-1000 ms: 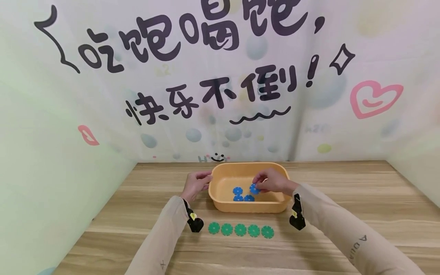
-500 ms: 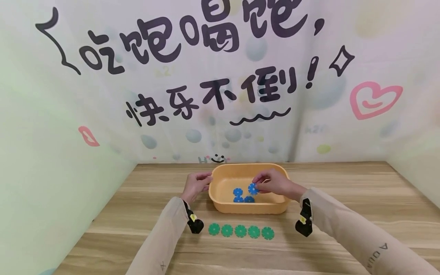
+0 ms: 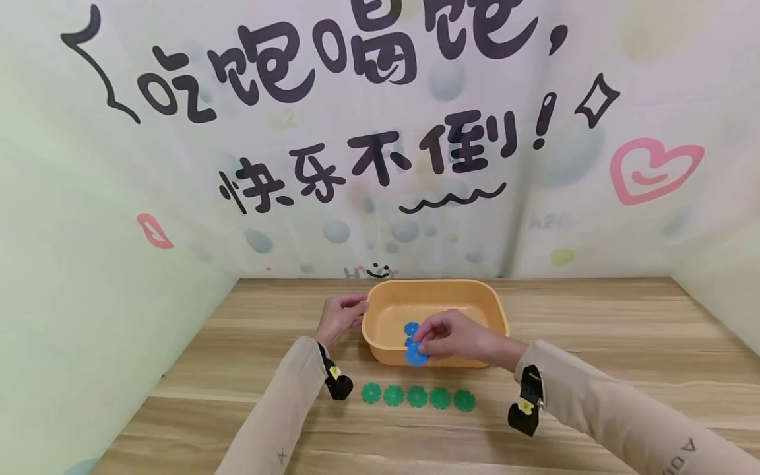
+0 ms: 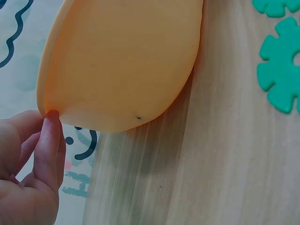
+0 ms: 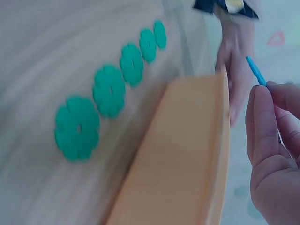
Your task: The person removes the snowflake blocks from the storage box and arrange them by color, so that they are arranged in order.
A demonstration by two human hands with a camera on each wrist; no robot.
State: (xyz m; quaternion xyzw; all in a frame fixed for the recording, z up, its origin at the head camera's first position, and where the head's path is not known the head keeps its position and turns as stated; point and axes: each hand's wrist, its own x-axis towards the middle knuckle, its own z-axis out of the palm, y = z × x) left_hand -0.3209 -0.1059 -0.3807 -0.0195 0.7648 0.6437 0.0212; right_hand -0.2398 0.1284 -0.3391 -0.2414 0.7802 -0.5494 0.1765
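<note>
The right hand (image 3: 456, 335) pinches a blue disc (image 3: 417, 358) by its edge, the disc lying at about 8 o'clock from that hand and, in the head view, overlapping the near side of the orange basin (image 3: 439, 295), though its height above it is hard to judge. From the disc, the row of five green discs (image 3: 412, 396) lies at 6 o'clock, long axis running 9 to 3 o'clock like the basin's; the left hand (image 3: 340, 318), farther off, grips the basin's 9 o'clock end
</note>
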